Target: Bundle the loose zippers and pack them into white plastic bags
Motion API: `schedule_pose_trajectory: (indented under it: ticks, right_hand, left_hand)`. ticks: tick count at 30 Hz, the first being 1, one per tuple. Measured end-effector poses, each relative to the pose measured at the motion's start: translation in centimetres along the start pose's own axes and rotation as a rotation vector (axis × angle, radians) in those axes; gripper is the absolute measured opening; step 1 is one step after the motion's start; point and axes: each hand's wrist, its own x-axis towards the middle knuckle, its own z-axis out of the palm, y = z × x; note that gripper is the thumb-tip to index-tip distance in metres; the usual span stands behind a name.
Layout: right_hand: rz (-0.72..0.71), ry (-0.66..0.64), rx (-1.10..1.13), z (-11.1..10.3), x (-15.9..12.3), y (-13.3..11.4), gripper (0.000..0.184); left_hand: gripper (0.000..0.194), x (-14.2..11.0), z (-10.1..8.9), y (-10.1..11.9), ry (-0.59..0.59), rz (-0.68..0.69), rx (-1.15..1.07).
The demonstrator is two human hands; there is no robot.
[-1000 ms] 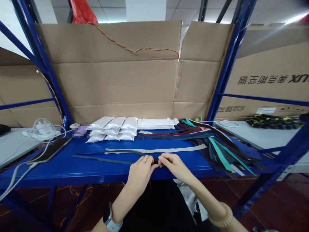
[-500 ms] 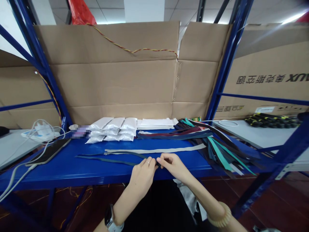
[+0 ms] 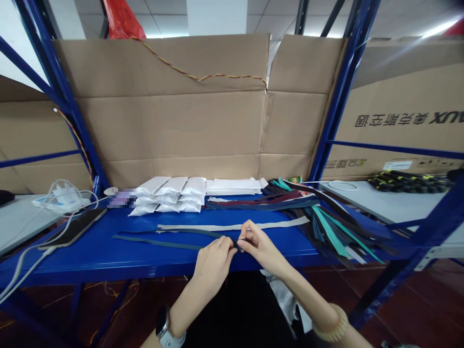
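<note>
A dark blue-grey zipper (image 3: 163,240) lies with its two tape tails spread apart to the left on the blue shelf (image 3: 90,251). My left hand (image 3: 213,263), with a ring and a watch, is closed on the zipper where the tapes come together. Close beside it, my right hand (image 3: 261,249) pinches at the zipper's end with thumb and forefinger. A small dark piece shows between the fingertips, too small to make out. Just behind both hands stretches a white zipper (image 3: 203,227), laid flat across the shelf.
White packets (image 3: 170,193) are stacked at the back, beside flat white packs (image 3: 234,186). Many-coloured zippers (image 3: 326,227) heap on the right. A phone (image 3: 74,227) with white cables lies left. Cardboard (image 3: 174,125) closes the back between blue posts (image 3: 339,92).
My right forefinger has risen and the pinch has shifted slightly at the zipper's end. My left hand stays nearly in place, its fingers a little lower.
</note>
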Motion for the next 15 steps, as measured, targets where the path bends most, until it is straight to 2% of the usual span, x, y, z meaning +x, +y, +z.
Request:
schedule_pose_trajectory:
  ticks: [4,8,11,15]
  right_hand:
    - [-0.008,-0.016,-0.007,0.1,0.1,-0.2,0.022]
    - [-0.019,0.058,-0.291,0.4,0.0,-0.6,0.015]
    - [-0.069,0.045,-0.436,0.8,-0.1,-1.1,0.029]
    - [-0.076,0.061,-0.438,1.0,-0.1,-1.3,0.032]
  left_hand:
    - [0.021,-0.1,0.1,0.1,0.038,0.028,0.022]
    - [0.018,-0.1,0.2,-0.2,0.123,0.029,0.083]
    - [0.019,-0.1,0.2,-0.6,0.189,0.070,0.121]
    - [0.019,0.0,-0.3,-0.8,0.191,0.103,0.115]
